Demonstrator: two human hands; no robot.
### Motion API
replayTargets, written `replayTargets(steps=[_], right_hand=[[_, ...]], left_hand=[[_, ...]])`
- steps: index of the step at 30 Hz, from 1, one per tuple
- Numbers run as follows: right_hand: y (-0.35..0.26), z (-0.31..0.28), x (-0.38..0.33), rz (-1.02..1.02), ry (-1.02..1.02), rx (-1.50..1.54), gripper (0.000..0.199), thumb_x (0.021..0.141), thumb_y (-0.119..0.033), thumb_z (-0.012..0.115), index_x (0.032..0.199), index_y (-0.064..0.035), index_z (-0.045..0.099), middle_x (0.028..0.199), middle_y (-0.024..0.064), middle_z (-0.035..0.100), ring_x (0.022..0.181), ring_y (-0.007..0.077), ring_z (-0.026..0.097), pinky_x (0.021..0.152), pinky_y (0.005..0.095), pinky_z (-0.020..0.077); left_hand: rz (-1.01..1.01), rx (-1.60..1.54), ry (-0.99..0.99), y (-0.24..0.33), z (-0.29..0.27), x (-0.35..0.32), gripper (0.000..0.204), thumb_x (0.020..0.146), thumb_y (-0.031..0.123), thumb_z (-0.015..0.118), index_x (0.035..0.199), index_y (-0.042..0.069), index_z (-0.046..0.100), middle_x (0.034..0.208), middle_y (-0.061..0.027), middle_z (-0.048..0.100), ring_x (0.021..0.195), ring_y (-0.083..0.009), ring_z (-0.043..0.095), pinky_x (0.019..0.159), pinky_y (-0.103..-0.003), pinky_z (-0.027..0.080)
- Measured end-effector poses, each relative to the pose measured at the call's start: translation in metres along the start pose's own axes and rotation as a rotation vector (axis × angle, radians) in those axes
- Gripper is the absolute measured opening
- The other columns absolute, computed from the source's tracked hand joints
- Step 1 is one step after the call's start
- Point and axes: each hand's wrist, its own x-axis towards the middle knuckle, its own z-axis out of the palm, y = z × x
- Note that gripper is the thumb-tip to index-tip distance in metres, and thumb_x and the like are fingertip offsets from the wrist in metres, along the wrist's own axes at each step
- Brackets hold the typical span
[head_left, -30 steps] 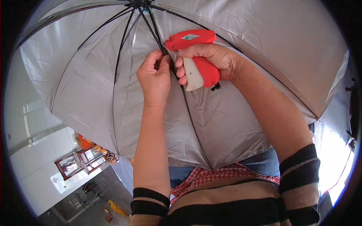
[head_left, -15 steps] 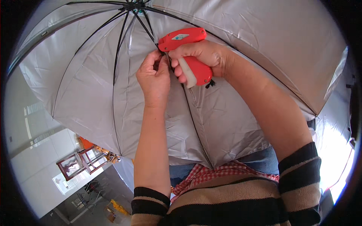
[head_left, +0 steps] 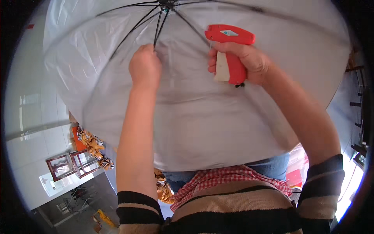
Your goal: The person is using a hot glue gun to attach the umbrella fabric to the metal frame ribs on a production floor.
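An umbrella lies spread across my lap, its inside facing me, with a silver-grey canopy (head_left: 194, 128) blurred by motion. Black ribs fan out from the dark hub (head_left: 166, 4) at the top. My left hand (head_left: 145, 68) is closed round one thin black rib (head_left: 157, 33) a little below the hub; its fingertips are mostly hidden behind the hand. Held upright over the canopy, right of the hub, is a red tagging gun (head_left: 237, 35) with a cream trigger. My right hand (head_left: 251, 58) wraps round its handle, apart from the ribs.
Brown wooden stools (head_left: 70, 165) stand on the floor at the left, beside crumpled gold-brown fabric (head_left: 93, 144). A yellow item (head_left: 105, 218) lies at the lower left. Dark furniture or racking (head_left: 362, 113) lines the right edge.
My hands have moved apart, the left one leftward and the right one rightward with the tagging gun. The umbrella has turned and shifted, and its hub is farther right.
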Motion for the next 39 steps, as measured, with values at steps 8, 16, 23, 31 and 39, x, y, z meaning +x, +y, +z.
replayTargets(steps=[8,16,23,31,39], right_hand=[[0.062,0.008,0.034,-0.019,0.062,0.278,0.025,0.081,-0.023,0.065,0.091,-0.0003,0.06,0.084,0.0111,0.063,0.075,0.0237,0.065,0.069,0.0362,0.0544],[0.037,0.015,0.044,-0.016,0.056,0.224,0.023,0.08,-0.021,0.063,0.09,-0.0004,0.059,0.081,0.0117,0.064,0.072,0.0239,0.065,0.068,0.0364,0.0544],[0.037,0.01,0.033,-0.043,-0.025,0.165,0.024,0.079,-0.022,0.063,0.089,-0.0006,0.059,0.081,0.0122,0.064,0.071,0.0244,0.065,0.066,0.0363,0.0541],[0.039,0.003,0.034,0.034,-0.024,0.167,0.023,0.08,-0.022,0.063,0.088,-0.0011,0.06,0.081,0.0122,0.064,0.072,0.0246,0.065,0.067,0.0365,0.0541],[0.033,-0.014,0.047,0.136,-0.281,0.282,0.024,0.081,-0.025,0.063,0.089,-0.0018,0.061,0.084,0.0119,0.065,0.076,0.025,0.066,0.072,0.038,0.0543]], left_hand=[[-0.126,-0.359,0.155,0.05,0.032,-0.017,0.011,0.078,0.01,0.064,0.08,0.001,0.057,0.077,-0.0128,0.06,0.074,-0.0344,0.057,0.067,-0.041,0.047],[-0.325,-0.772,-0.059,0.052,0.031,-0.025,0.006,0.08,0.004,0.061,0.085,-0.001,0.061,0.071,-0.0076,0.064,0.062,-0.0174,0.058,0.062,-0.028,0.047],[-0.321,-0.823,-0.04,0.054,0.029,-0.03,0.007,0.081,0.001,0.06,0.088,0.0,0.062,0.07,-0.0039,0.062,0.062,-0.01,0.054,0.061,-0.025,0.046],[-0.314,-0.828,-0.054,0.056,0.032,-0.031,0.007,0.081,0.001,0.06,0.087,0.001,0.062,0.071,-0.0039,0.062,0.062,-0.0094,0.053,0.06,-0.025,0.046],[-0.303,-0.85,-0.065,0.058,0.03,-0.027,0.007,0.081,-0.002,0.059,0.087,0.0,0.061,0.072,-0.0036,0.062,0.064,-0.0086,0.052,0.062,-0.024,0.045]])
